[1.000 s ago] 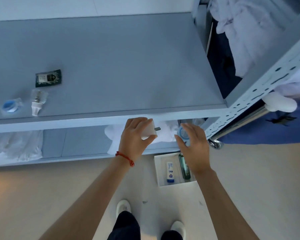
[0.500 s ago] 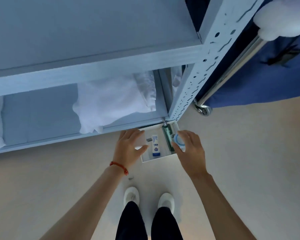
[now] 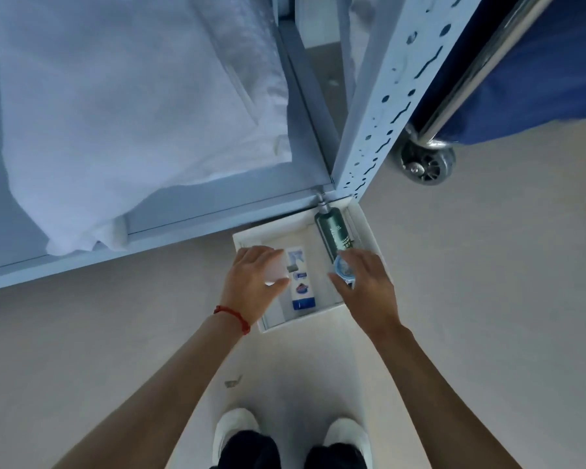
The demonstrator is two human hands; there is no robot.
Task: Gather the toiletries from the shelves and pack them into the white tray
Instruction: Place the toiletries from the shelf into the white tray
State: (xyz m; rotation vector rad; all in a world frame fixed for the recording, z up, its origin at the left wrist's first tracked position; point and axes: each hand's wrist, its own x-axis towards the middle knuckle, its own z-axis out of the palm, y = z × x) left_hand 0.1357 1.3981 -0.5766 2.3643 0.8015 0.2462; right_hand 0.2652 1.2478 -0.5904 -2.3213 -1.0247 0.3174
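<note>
The white tray (image 3: 369, 225) sits on the floor at the foot of the shelf unit. Inside it lie a white and blue tube (image 3: 300, 289) and a dark green bottle (image 3: 334, 236). My left hand (image 3: 251, 282) is over the tray's left side and holds a small white packet (image 3: 276, 270) with a grey tip. My right hand (image 3: 366, 286) is over the tray's right side, fingers curled round a small round blue-and-clear packet (image 3: 344, 270). Both hands hover low over the tray.
White folded towels (image 3: 115, 113) fill the lower shelf (image 3: 217, 211) above left. The perforated shelf post (image 3: 379, 106) stands just behind the tray. A blue cart with a chrome rail and a castor wheel (image 3: 425, 164) is at right. My white shoes (image 3: 234, 434) stand below.
The view has dropped toward the floor. Both hands, still holding their packets, have come down from the shelf edge to just over the tray.
</note>
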